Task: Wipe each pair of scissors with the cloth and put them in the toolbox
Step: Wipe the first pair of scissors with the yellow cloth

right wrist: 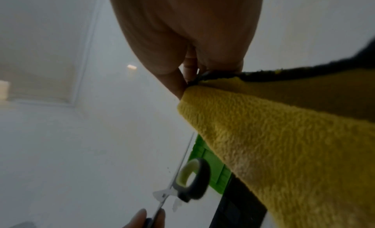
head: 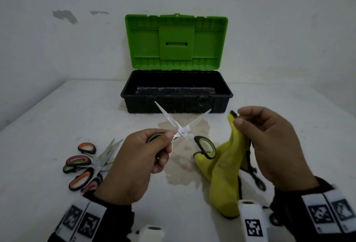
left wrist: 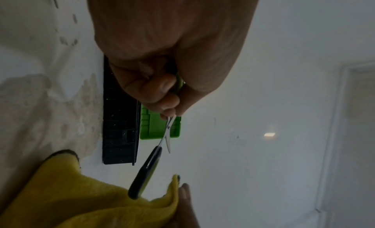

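Left hand (head: 134, 162): fingers curled on one handle of green-handled steel scissors (head: 183, 131), blades spread, held above white worktop (head: 57, 116). Right hand (head: 269, 141): pinches yellow black-edged cloth (head: 225, 168), hanging beside scissors. Black toolbox w/ green lid (head: 176, 91) open behind. Pile of orange/pink/green-handled scissors (head: 86, 166) at left.

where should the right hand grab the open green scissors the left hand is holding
Take the free handle loop, coming from the right. The green scissors are spread wide, bare blades pointing toward the toolbox, and the left hand covers the other loop. The right hand holds the cloth.
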